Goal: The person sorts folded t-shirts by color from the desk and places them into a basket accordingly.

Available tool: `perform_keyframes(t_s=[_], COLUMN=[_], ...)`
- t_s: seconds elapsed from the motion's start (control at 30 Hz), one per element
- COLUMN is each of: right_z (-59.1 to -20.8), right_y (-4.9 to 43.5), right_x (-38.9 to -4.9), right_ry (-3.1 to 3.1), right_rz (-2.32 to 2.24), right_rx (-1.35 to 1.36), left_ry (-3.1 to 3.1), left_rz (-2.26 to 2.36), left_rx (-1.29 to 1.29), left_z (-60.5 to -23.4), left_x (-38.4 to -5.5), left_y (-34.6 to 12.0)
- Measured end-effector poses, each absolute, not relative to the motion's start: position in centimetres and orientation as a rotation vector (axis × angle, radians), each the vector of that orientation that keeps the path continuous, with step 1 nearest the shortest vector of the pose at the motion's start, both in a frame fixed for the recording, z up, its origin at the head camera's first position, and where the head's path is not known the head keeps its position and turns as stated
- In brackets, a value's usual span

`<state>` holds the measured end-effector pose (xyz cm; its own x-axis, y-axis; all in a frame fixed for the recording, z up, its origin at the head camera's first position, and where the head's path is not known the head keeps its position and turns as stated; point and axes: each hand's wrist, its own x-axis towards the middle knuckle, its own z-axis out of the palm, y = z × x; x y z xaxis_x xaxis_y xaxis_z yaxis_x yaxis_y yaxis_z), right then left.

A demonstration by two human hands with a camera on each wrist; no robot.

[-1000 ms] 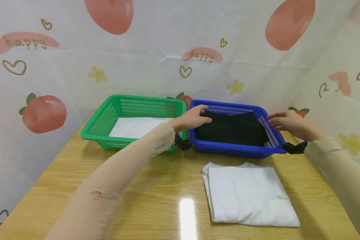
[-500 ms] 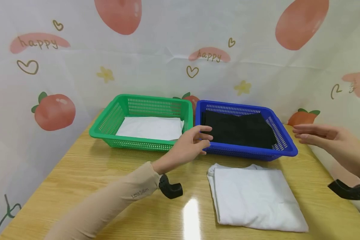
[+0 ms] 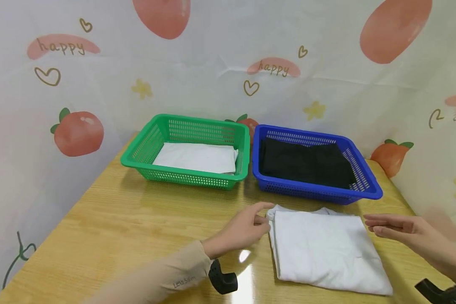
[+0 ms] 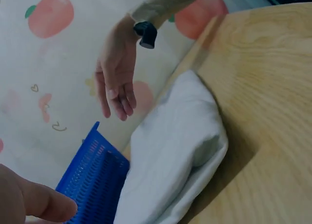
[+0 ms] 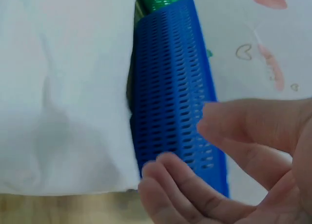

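A folded white cloth (image 3: 327, 251), thick like a folded shirt, lies on the wooden table (image 3: 144, 223) in front of the blue basket. At its back left corner is my left hand (image 3: 243, 228), fingers reaching toward the edge with nothing held. Off its right edge hovers my right hand (image 3: 410, 236), fingers extended and thumb apart, holding nothing. The left wrist view shows the cloth's layered side edge (image 4: 200, 160), with the right hand (image 4: 117, 78) beyond it. In the right wrist view, thumb and fingers stand apart beside the cloth (image 5: 63, 97).
Behind the cloth is a blue basket (image 3: 315, 191) with folded black cloth (image 3: 304, 162) inside. To its left stands a green basket (image 3: 186, 176) holding folded white cloth (image 3: 197, 157). A patterned white sheet (image 3: 197, 71) hangs behind the table.
Both hands have drawn back from the blue basket and come down to either side of the folded white cloth. The view has shifted slightly; baskets and cloths stay in place.
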<state>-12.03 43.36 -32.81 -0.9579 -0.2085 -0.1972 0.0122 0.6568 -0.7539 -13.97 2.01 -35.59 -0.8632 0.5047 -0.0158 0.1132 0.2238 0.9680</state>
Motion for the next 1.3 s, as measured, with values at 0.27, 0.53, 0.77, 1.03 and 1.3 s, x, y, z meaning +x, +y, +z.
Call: perform_keyframes(t_s=[0.27, 0.53, 0.77, 1.03, 1.3], right_z=[-34.5, -36.1, -36.9, -37.8, -38.0], right_y=[44.9, 46.6, 47.0, 45.5, 43.9], right_x=[-13.0, -12.9, -12.7, -12.6, -12.1], right_ry=[2.429, 2.069, 1.842, 1.729, 1.834], right_rz=[-1.247, -1.290, -1.424, -1.518, -1.480], right_rx=[-0.218, -0.266, -0.217, -0.255, -0.237], left_ry=[2.119, 1.955, 1.802, 1.797, 1.713], left_rz=[1.682, 1.764, 1.842, 1.853, 1.976], left_rx=[0.475, 0.393, 0.348, 0.360, 0.263], left_z=[-36.8, -38.1, -38.7, -39.2, -39.7], left_x=[-12.8, -12.8, -12.9, -12.9, -13.1], left_y=[2.6, 3.6, 4.2, 4.3, 4.5])
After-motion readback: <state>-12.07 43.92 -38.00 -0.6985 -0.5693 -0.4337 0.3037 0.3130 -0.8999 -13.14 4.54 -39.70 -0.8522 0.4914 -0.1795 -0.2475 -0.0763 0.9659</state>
